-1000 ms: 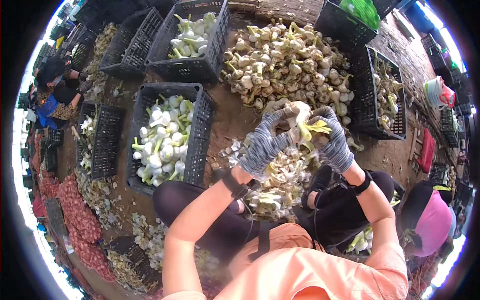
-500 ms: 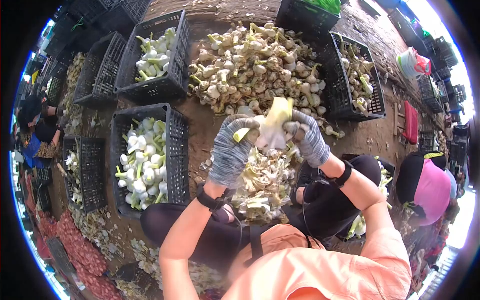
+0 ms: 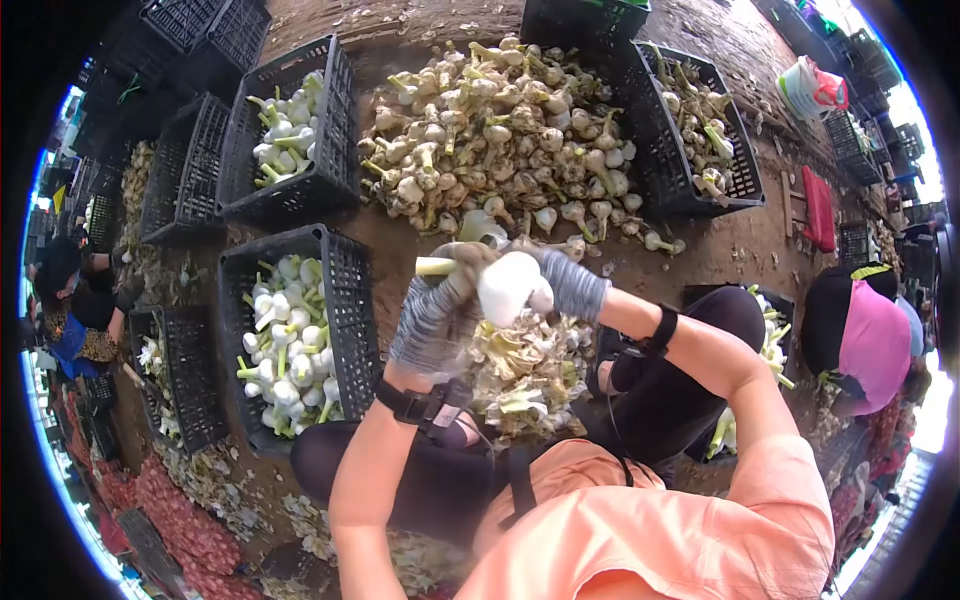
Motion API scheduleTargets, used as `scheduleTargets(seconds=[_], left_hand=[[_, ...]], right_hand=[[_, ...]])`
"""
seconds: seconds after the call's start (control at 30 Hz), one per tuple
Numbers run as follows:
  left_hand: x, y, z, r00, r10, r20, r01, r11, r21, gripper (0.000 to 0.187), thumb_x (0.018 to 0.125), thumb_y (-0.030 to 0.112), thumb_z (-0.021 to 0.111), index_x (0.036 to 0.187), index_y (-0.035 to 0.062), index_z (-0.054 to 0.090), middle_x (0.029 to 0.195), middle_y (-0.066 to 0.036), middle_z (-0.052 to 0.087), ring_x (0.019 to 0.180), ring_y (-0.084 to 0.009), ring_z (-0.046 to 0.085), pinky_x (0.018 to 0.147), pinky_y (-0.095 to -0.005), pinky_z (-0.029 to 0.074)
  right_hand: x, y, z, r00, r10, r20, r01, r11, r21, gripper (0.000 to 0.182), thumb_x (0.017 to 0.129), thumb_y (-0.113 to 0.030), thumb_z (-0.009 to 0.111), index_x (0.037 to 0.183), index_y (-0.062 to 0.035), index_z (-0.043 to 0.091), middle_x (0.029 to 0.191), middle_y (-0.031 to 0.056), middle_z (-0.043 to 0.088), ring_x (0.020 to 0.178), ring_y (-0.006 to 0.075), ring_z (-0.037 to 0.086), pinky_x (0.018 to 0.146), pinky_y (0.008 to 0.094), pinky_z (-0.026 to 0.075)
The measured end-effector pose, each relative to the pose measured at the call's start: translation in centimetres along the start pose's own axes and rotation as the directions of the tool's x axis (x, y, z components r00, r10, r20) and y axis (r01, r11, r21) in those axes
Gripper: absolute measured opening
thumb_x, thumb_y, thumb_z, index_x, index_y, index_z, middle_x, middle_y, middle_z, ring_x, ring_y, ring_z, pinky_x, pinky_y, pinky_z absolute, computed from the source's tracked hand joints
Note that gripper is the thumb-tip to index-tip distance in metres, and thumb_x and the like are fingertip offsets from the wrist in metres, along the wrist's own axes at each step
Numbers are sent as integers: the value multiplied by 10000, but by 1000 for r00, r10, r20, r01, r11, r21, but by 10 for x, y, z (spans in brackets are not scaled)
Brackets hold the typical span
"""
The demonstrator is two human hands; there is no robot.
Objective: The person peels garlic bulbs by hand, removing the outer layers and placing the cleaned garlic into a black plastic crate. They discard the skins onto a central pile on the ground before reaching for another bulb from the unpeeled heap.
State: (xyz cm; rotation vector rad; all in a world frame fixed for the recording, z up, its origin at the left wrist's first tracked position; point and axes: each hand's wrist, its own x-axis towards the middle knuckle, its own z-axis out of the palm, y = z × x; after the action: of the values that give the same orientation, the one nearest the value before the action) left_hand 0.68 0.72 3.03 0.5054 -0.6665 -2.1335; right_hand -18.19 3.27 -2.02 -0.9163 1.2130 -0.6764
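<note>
A white, peeled-looking garlic bulb [image 3: 508, 288] is held up in front of me, its cut green stem [image 3: 436, 266] sticking out to the left. My left hand [image 3: 432, 315], in a grey glove with bare fingertips, is closed around the stem end. Against the bulb's right and far side presses my right hand [image 3: 570, 284], gloved the same way, its fingers curled and partly hidden. A pale piece of husk [image 3: 482, 228] shows just beyond the fingers. Below the hands lies a heap of stripped husks [image 3: 530, 375] between my legs.
Beyond my hands spreads a big pile of unpeeled garlic [image 3: 500, 130]. To the left stand a crate of white bulbs [image 3: 345, 330] and another [image 3: 232, 180]. A crate of rough garlic [image 3: 672, 190] is at the right. Co-workers sit at left [image 3: 75, 310] and right [image 3: 870, 345].
The loose husk my right hand was pulling upward is no longer stretched between the hands. Both hands have come lower and closer together, and the white bulb is now exposed.
</note>
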Motion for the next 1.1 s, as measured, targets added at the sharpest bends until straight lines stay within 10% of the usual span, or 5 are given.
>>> scheduleTargets(seconds=[0.2,0.3,0.47,0.83,1.1], left_hand=[[12,-8,-38,900,-162,-404,-31,901,-432,225,828,112,607,1038,37,579,1000,-83,618,926,-190,608,734,-248,570],[12,-3,-36,794,-250,-554,25,925,-380,193,830,89,600,995,-10,591,972,-107,624,829,-160,631,561,-163,559],[14,-9,-54,748,-344,-568,37,875,-482,205,840,131,601,972,-21,567,911,-98,593,794,-162,600,587,-183,559],[42,143,-48,817,407,-408,-548,768,-331,314,884,151,522,1039,-121,503,1082,-240,565,1013,-290,571,805,-367,547],[34,60,-37,928,34,-372,-97,984,-152,198,869,172,565,1012,35,564,862,-67,610,745,-163,613,618,-279,536]], right_hand=[[-43,-49,-30,693,-502,517,542,836,85,449,767,-154,664,1147,24,504,976,65,604,921,121,558,790,258,465],[-55,-62,-34,937,106,334,-25,971,-240,395,845,-214,595,1170,-5,512,926,114,625,823,168,606,716,299,501],[-35,-23,-7,920,345,186,127,187,-974,436,761,-255,624,1141,-57,542,1128,190,550,1005,323,553,813,409,466],[35,81,-36,921,386,49,-69,286,-956,275,766,-256,582,892,-18,641,869,179,637,805,331,612,714,388,487],[193,210,-110,820,46,-571,-520,476,-709,181,733,-147,547,740,-5,660,791,221,618,751,373,610,616,440,478]])
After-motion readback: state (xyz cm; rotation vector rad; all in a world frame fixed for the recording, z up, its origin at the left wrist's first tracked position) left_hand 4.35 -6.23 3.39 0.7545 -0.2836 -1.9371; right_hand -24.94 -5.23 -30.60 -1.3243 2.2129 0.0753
